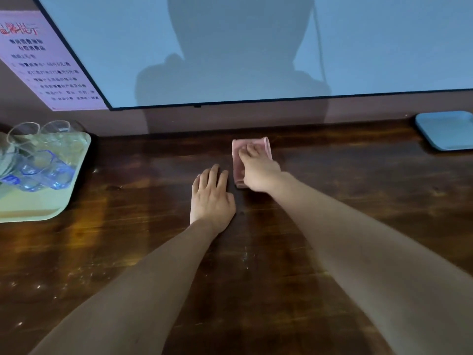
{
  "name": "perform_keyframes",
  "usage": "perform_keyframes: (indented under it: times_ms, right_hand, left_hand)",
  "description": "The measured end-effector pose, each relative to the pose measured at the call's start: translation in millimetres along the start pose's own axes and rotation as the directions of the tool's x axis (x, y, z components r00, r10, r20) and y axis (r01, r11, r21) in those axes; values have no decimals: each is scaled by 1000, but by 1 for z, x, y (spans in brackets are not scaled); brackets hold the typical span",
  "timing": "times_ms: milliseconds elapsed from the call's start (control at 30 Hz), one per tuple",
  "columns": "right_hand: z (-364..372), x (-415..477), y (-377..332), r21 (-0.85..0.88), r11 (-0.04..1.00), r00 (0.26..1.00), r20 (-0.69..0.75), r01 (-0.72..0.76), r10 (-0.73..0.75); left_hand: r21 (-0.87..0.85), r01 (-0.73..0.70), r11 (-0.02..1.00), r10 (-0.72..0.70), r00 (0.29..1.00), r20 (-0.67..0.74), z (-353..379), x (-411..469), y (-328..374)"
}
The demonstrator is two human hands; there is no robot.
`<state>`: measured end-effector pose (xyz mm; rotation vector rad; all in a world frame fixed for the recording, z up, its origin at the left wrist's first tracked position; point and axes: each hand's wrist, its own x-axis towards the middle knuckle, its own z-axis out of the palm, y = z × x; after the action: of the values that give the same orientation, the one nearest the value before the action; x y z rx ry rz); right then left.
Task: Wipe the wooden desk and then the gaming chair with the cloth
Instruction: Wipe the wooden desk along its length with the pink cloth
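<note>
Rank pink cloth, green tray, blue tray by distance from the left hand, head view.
From the left hand, flat on the desk:
1. Pink cloth: just to its right, under the right hand.
2. Green tray: at the desk's left side, holding glasses.
3. Blue tray: far right, at the back.

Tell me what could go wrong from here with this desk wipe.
1. A leftward sweep of the cloth under the right hand may bump the green tray and topple the glasses on it.
2. A rightward sweep may shove the blue tray at the desk's back edge.
3. The left hand rests flat beside the cloth, so that patch may go unwiped.
</note>
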<state>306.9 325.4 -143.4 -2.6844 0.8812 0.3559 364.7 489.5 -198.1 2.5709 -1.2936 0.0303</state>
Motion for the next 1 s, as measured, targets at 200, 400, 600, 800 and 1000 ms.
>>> perform_keyframes:
  times_ms: [200,400,600,800,1000]
  right_hand:
    - [7,-7,3,33,999,1000,0,-16,16]
    - [33,-40,7,-11,1000,1000,10,26,-26]
    - [4,19,4,6,1000,1000,-5,27,-27]
    - [-19,51,2,25,1000,1000,5,0,0]
    - [7,-1,-6,-29,999,998,56,13,-11]
  left_hand:
    - [-28,13,1000,-13,1000,6,-2,-1,-2]
    - [-64,56,996,-57,998,-9,-4,-2,-1]
    - [-79,126,989,-131,990,-55,-6,-1,-1]
    - [-66,132,989,-135,990,-33,-6,0,-2]
    - [-79,145,986,-146,989,-2,-9,-1,-1]
